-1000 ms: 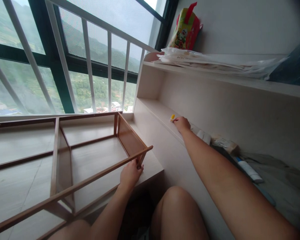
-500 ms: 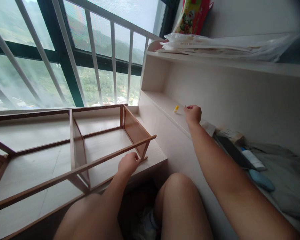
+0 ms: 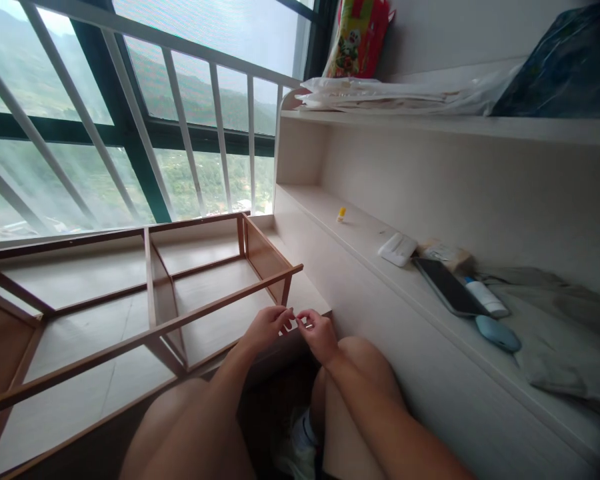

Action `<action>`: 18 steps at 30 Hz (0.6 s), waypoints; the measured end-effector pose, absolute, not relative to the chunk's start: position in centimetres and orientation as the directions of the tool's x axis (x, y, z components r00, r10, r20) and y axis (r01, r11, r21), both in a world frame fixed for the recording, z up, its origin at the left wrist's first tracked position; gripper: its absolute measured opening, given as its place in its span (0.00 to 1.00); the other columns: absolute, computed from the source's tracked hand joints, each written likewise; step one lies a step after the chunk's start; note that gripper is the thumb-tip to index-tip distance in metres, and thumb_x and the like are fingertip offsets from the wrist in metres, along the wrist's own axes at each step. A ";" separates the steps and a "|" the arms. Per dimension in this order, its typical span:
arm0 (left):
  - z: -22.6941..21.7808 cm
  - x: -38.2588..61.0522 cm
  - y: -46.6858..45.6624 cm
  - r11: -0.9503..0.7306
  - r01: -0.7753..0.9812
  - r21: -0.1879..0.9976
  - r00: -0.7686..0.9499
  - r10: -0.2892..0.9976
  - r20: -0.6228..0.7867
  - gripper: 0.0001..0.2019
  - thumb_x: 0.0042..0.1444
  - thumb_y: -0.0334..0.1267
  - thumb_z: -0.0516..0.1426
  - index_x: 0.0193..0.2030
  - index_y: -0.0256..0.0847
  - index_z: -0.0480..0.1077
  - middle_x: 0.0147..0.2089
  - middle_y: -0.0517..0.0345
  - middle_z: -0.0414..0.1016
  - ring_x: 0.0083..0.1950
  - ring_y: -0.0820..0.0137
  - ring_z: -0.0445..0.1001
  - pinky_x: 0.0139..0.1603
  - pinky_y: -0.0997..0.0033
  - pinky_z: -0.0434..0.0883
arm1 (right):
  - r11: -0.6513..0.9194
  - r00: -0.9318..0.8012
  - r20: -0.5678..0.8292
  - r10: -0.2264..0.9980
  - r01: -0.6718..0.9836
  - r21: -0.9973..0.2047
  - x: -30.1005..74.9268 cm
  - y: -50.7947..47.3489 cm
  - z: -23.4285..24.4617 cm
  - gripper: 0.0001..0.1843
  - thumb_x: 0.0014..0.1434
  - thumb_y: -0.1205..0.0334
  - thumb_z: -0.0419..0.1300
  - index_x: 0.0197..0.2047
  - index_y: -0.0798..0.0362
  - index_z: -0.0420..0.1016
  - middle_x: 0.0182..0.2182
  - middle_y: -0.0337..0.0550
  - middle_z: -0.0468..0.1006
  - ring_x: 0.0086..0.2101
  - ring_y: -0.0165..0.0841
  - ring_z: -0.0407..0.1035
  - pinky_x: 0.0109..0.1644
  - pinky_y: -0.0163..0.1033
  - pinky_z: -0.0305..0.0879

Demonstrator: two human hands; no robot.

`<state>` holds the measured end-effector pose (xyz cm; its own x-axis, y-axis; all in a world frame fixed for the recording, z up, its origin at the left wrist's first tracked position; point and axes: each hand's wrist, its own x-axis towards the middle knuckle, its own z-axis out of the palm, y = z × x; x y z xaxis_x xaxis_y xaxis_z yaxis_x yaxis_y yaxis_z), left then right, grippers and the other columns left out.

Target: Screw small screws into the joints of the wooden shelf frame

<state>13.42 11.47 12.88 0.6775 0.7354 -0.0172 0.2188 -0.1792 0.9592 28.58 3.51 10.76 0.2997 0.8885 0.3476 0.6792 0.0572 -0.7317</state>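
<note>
My left hand (image 3: 267,328) and my right hand (image 3: 319,331) meet fingertip to fingertip just below the near corner of a brown wooden frame (image 3: 150,293) that lies on its side on the pale window ledge. Both hands are pinched closed; what sits between the fingertips is too small to name. The frame's near rail (image 3: 220,303) runs just above my left hand. A small yellow-capped piece (image 3: 341,214) stands alone on the low shelf (image 3: 360,233) to the right.
On the low shelf lie a white box (image 3: 398,249), a dark phone (image 3: 450,287), a white tube (image 3: 486,298), a pale blue mouse (image 3: 498,333) and grey cloth (image 3: 560,333). The upper shelf holds plastic-wrapped sheets (image 3: 395,93) and a red-green bag (image 3: 357,37). White window bars (image 3: 180,133) stand behind the frame.
My right hand left the low shelf near the yellow-capped piece and came down to meet my left hand. My left hand let go of the frame's rail and moved slightly below it.
</note>
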 end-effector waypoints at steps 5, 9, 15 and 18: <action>11.8 12.8 10.8 -0.312 0.361 0.879 0.659 0.752 -0.004 0.18 0.60 0.50 0.50 0.29 0.39 0.71 0.25 0.58 0.74 0.28 0.70 0.70 0.30 0.72 0.62 | 0.022 0.227 0.266 0.937 0.720 -0.693 28.1 3.7 10.3 0.07 0.58 0.59 0.59 0.38 0.49 0.77 0.24 0.37 0.77 0.27 0.32 0.71 0.35 0.33 0.62; 10.7 12.1 10.7 -0.355 0.484 0.800 0.615 0.789 -0.022 0.18 0.61 0.47 0.49 0.27 0.40 0.71 0.23 0.58 0.73 0.27 0.70 0.69 0.31 0.72 0.61 | -0.051 0.231 0.175 0.957 0.729 -0.682 27.3 3.9 9.4 0.06 0.58 0.58 0.60 0.37 0.47 0.77 0.27 0.38 0.78 0.29 0.33 0.73 0.36 0.34 0.61; 8.8 12.0 10.4 -0.251 0.654 0.714 0.386 0.922 -0.030 0.20 0.61 0.50 0.49 0.30 0.41 0.74 0.24 0.57 0.75 0.26 0.69 0.72 0.31 0.71 0.62 | -0.273 0.413 -0.059 0.909 0.480 -0.834 25.1 4.4 6.2 0.12 0.58 0.50 0.61 0.35 0.50 0.74 0.27 0.41 0.79 0.29 0.34 0.73 0.33 0.34 0.62; 8.0 12.4 10.1 -0.242 0.697 0.675 0.369 0.928 -0.048 0.18 0.60 0.50 0.51 0.33 0.42 0.77 0.23 0.57 0.75 0.27 0.68 0.73 0.32 0.71 0.62 | -0.265 0.410 -0.083 0.908 0.410 -0.873 24.0 4.4 5.2 0.10 0.60 0.53 0.58 0.37 0.49 0.75 0.30 0.42 0.80 0.31 0.34 0.74 0.34 0.34 0.63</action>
<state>12.43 10.15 7.99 0.3685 0.9284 -0.0477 0.6973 -0.2422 0.6746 24.01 4.35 5.25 0.4099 0.9083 -0.0832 0.4103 -0.2651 -0.8726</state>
